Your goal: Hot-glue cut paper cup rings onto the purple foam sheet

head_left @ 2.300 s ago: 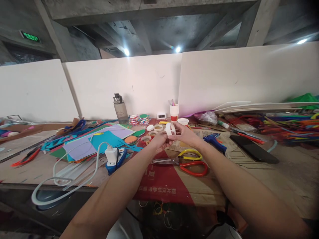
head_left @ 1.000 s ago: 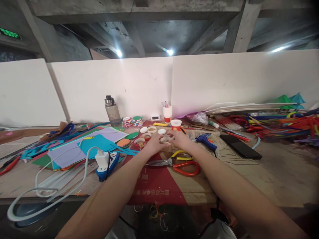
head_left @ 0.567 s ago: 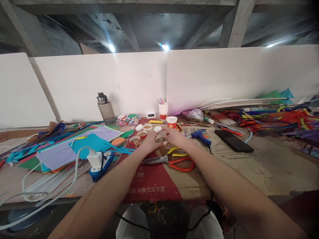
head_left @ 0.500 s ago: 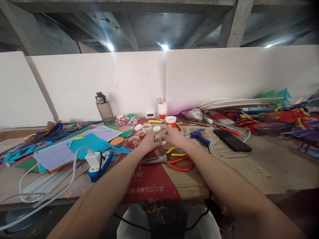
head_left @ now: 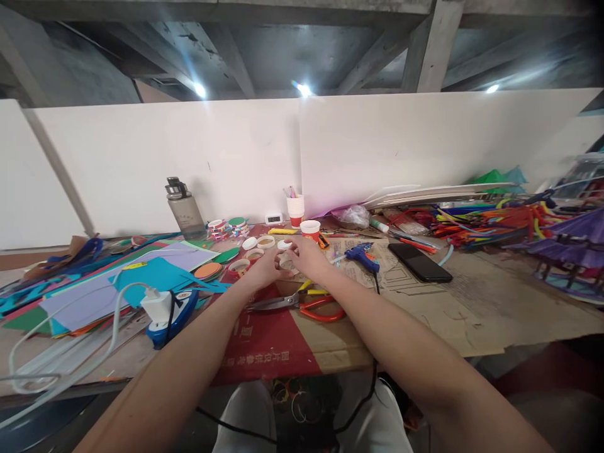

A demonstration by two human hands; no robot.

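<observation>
Where a pale, thin-walled ring, apparently of paper (head_left: pixel 292 270), is flanked by the left hand (head_left: pixel 265 270) and the right hand (head_left: pixel 304 255) just above the red-and-brown cardboard sheet (head_left: pixel 283 346), the fingers are curved to about its width, presumably to spare its wall; whether it is firmly gripped cannot be told. Steel-bladed scissors with one red and one yellow looped handle (head_left: pixel 289 301) are laid just nearer the body, probably for reach. Farther out, a red-and-white paper cup (head_left: pixel 310 230) and a blue plastic glue gun (head_left: pixel 362 257) are placed outside the working spot, seemingly to leave elbow room.
</observation>
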